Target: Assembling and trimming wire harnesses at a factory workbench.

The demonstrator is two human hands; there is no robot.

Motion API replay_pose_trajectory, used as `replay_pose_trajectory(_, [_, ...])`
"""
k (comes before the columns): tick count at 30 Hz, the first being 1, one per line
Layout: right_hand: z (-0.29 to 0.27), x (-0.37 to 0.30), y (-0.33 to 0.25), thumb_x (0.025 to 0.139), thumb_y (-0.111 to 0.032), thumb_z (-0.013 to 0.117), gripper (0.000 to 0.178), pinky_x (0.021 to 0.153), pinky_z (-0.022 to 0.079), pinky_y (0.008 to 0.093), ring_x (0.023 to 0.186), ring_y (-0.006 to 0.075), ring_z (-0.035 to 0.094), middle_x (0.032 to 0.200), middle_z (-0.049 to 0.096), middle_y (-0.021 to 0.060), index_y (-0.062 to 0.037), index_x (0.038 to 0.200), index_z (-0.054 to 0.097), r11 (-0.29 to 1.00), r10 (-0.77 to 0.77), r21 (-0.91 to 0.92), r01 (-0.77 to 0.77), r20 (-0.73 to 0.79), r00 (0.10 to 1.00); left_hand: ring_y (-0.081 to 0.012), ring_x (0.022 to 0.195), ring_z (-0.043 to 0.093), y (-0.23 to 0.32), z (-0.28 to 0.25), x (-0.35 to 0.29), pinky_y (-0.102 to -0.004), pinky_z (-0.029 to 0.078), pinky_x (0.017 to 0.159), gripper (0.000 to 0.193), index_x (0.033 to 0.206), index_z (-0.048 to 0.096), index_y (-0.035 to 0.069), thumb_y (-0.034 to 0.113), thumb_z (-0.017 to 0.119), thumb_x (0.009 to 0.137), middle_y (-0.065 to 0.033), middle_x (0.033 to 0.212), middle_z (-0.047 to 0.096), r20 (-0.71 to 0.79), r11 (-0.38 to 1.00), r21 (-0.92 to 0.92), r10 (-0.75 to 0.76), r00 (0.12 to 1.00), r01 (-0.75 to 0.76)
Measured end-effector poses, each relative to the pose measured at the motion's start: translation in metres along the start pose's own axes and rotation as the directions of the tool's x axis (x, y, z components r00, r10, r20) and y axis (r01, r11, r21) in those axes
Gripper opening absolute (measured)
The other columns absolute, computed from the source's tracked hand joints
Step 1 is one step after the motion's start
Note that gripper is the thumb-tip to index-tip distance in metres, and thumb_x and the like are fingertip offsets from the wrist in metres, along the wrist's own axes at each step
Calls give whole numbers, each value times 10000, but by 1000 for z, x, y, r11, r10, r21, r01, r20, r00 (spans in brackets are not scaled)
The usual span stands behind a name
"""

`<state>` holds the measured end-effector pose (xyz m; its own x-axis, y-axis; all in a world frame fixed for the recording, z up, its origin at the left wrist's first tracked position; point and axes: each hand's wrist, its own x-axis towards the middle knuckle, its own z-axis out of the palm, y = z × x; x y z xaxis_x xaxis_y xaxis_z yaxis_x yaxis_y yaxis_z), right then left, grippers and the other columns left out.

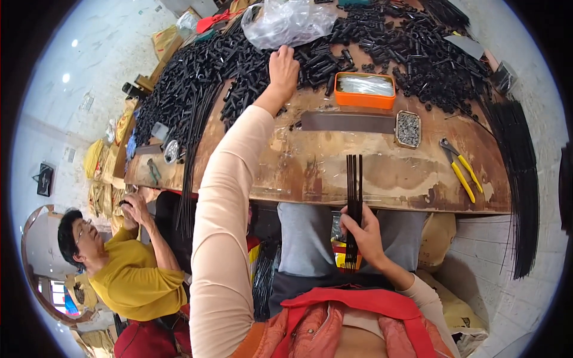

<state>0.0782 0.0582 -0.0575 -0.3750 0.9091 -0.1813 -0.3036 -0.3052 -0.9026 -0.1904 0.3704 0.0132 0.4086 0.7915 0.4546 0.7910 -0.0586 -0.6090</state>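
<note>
My left hand [283, 74] is stretched far across the table, at the edge of a large pile of small black tubular parts [250, 65], just below a crumpled clear plastic bag [289, 27]. Its fingers are curled down, and whatever they pinch is hidden. Above my lap, by the table's near edge, my right hand [364, 232] is closed around a bundle of thin black rods [354, 191]. The rods stand out above and below the fist, their upper ends fanned slightly apart over the table.
An orange box [365, 100] of clear strips, a dish of small metal pieces [408, 128], a dark flat bar [346, 122] and yellow-handled pliers [462, 170] lie on the wooden table [280, 173]. Long black rods [516, 191] overhang its right edge. A person in yellow [137, 277] sits at left.
</note>
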Motion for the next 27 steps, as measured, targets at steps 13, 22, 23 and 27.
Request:
replay_pose_trajectory(13, [9,-11,-10,933,-85,567,114,665,397,226,692,78,510,741,530,3,-37,1034,544,997,-68,-23,68,26,997,-157,854,619,-105,-81,-198,-301,494,721,311,1164,536,4,94,616,877,-137,1011,623,557,69,-776,-394,731,627])
replay_pose_trajectory(22, [22,-21,-7,941,-125,572,137,675,392,222,704,78,507,760,531,0,-38,1044,549,985,-115,-122,119,35,993,-399,875,630,-80,-59,-263,-432,484,781,292,971,619,-24,189,733,808,-230,899,655,393,289,-592,-711,583,753])
replay_pose_trajectory(23, [22,-21,-6,941,-127,575,139,677,391,222,705,78,506,765,532,1,-38,1046,550,985,-118,-119,121,33,992,-397,879,641,-81,-57,-265,-434,489,778,329,972,639,-24,232,745,796,-236,904,664,431,326,-572,-661,614,753])
replay_pose_trajectory(27, [25,-22,-2,934,-105,579,155,661,418,227,700,81,521,775,547,14,-20,1061,550,978,-146,-144,153,55,988,-384,889,666,-92,-35,-278,-427,505,780,413,971,685,-22,331,760,768,-241,902,682,544,341,-530,-565,620,776])
